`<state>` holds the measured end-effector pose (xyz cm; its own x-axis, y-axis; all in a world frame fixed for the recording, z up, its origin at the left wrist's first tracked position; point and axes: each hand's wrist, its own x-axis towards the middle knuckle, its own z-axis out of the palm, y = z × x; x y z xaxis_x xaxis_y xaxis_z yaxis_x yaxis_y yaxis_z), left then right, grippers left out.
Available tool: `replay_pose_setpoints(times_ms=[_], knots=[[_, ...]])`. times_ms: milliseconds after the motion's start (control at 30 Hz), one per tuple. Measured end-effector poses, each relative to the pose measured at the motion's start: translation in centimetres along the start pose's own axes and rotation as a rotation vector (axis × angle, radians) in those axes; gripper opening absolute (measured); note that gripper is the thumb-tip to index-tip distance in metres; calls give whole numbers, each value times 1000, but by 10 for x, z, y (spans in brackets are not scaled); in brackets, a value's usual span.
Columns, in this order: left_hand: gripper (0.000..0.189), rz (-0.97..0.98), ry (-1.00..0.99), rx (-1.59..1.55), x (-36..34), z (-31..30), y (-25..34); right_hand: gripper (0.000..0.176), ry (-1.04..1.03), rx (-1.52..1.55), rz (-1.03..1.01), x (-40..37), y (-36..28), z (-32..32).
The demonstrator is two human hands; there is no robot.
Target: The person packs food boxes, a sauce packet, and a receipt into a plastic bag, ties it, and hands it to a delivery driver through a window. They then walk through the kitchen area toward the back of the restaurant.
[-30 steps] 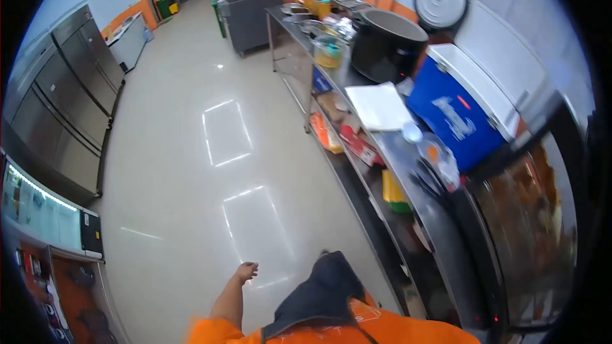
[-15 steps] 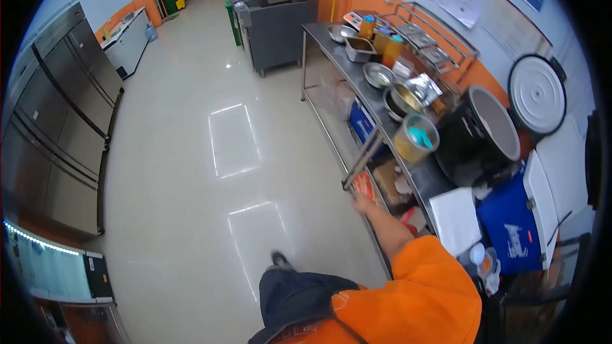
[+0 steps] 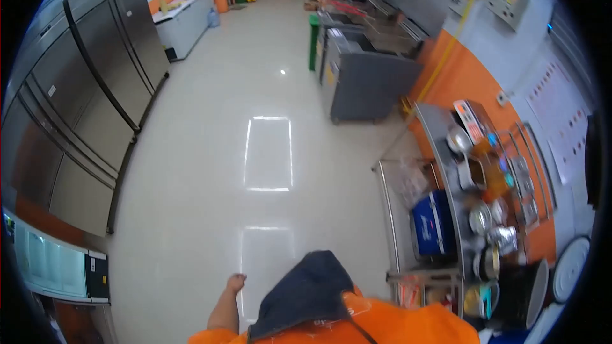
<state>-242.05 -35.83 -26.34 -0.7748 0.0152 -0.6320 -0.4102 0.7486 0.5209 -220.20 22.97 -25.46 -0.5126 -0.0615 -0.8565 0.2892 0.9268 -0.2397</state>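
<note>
My left hand (image 3: pixel 237 282) hangs low over the tiled floor (image 3: pixel 191 216), in front of my body. Its fingers look curled closed, and no object shows in them. Around it there is only floor, with bright light reflections. An orange sleeve (image 3: pixel 427 325) covers my right upper arm at the bottom. The right hand itself is out of view. Below me is a dark apron (image 3: pixel 305 293) over the orange shirt.
To the right stands a steel table (image 3: pixel 440 146) with bowls, bottles and a large black pot (image 3: pixel 519 299). A blue cooler box (image 3: pixel 435 224) sits on its lower shelf. Steel refrigerators (image 3: pixel 95 108) line the left. Grey cooking equipment (image 3: pixel 370 83) stands farther ahead.
The view has swung right and forward, so the table sits farther right. My left hand has come into sight. My right hand, earlier beside the table's lower frame, has left the view.
</note>
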Motion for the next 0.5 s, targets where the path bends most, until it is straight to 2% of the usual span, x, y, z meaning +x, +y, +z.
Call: replay_pose_setpoints(times_ms=[33,100,167,233,300,367,400,433,467,500], knots=[[36,16,108,-192,48,-42,53,34,-73,64,79,4,-1,-17],[33,210,272,-382,127,-124,145,34,-125,163,191,30,-7,-78],[31,250,405,-474,173,-194,229,33,-143,204,248,68,-15,-154],[30,215,452,-503,214,-230,282,33,-146,236,276,107,-26,-236],[28,129,434,-454,249,-250,290,33,-123,242,279,149,-39,-323],[25,41,349,-474,288,-241,273,33,-97,199,268,201,-52,-414],[27,-107,261,-361,301,-232,261,32,-83,162,263,232,-59,-462],[32,-151,227,-256,341,-196,202,32,-54,111,258,274,-71,-520],[39,4,-216,450,347,-200,201,32,-14,78,259,314,-86,-581],[40,23,-395,574,352,-201,207,32,94,115,268,349,-109,-649]])
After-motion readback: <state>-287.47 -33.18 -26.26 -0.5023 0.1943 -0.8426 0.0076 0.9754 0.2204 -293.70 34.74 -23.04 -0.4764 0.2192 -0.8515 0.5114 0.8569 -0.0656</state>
